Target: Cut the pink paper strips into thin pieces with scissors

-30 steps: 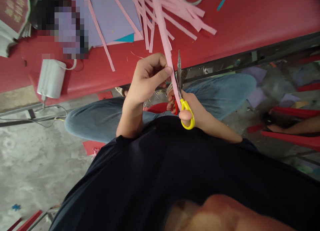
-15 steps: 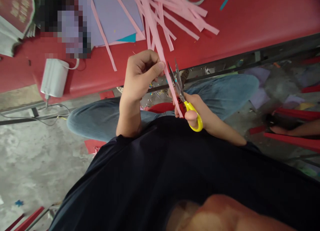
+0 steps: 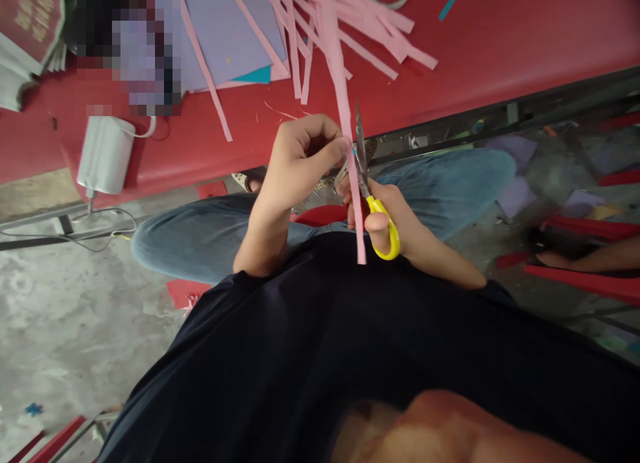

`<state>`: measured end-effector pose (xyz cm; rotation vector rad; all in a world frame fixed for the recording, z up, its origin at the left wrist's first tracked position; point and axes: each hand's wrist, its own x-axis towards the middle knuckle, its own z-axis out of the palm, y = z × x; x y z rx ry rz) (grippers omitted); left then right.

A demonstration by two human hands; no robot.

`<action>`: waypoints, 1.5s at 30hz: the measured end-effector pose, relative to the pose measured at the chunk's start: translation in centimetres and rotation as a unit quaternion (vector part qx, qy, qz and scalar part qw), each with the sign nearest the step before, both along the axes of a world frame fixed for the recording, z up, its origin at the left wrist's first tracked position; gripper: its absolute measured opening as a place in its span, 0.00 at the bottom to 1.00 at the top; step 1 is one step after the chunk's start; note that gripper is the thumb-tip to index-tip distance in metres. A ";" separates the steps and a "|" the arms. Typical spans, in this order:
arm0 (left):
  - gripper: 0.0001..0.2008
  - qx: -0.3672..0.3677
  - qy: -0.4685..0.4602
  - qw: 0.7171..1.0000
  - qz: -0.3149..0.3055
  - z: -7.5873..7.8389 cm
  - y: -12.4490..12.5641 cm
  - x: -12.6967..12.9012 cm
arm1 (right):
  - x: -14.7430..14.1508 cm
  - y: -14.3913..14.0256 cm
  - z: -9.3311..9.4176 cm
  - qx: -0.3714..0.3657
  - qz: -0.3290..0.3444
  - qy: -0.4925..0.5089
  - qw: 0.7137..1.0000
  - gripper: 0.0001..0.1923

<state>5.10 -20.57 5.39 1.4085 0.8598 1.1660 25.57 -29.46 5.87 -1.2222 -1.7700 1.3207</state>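
The red counter (image 3: 500, 43) spans the far side, carrying lilac paper (image 3: 225, 36) and a loose pile of pink strips (image 3: 360, 29) already cut. Near its front edge, the left hand (image 3: 300, 163) pinches a long pink strip (image 3: 345, 116) between thumb and fingers. The right hand (image 3: 395, 216), just right of it, is closed through the yellow handles of the scissors (image 3: 373, 196), blades nearly together along the strip. Judging by the pile, much cutting is done; this strip is partly slit. The blade tips blur into the strip, and its far end is lost among the others.
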 end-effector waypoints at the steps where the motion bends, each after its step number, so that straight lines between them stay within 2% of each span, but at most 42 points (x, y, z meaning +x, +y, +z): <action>1: 0.16 -0.003 0.001 1.000 0.002 -0.1 -0.1 0.1 | -0.2 0.0 0.1 0.005 -0.006 -0.002 1.000 0.50; 3: 0.18 -0.007 0.006 1.000 0.006 -0.4 0.0 0.2 | -0.5 0.0 0.4 0.014 -0.014 -0.007 1.000 0.51; 9: 0.21 0.028 0.010 1.000 -0.009 -1.5 0.5 0.1 | -0.8 -0.1 0.9 0.014 -0.020 -0.014 1.000 0.43; 13: 0.19 0.027 0.008 1.000 0.011 -1.2 0.1 0.1 | -1.0 -0.1 1.1 0.011 -0.026 -0.011 1.000 0.44; 17: 0.18 0.020 0.006 1.000 0.006 -0.8 0.0 0.1 | -1.1 -0.2 1.2 0.014 -0.028 -0.019 0.999 0.44; 22: 0.20 0.045 -0.013 0.999 0.005 -0.8 0.1 0.2 | -1.2 -0.1 1.4 0.021 -0.027 -0.039 0.999 0.43; 31: 0.25 0.053 -0.024 0.998 -0.016 -2.9 1.2 0.3 | -1.3 0.0 1.4 0.016 -0.031 -0.050 0.998 0.43; 35: 0.23 0.053 -0.016 0.998 -0.002 -1.7 0.6 0.3 | -1.3 -0.1 1.4 -0.005 -0.043 -0.051 0.998 0.46; 39: 0.21 0.017 -0.001 1.000 0.014 -0.4 -0.1 0.2 | -1.4 -0.1 1.5 -0.014 -0.049 -0.044 0.998 0.45; 45: 0.19 -0.003 0.000 1.000 0.017 -0.3 -0.1 0.3 | -1.5 -0.2 1.3 -0.032 -0.050 -0.028 0.998 0.44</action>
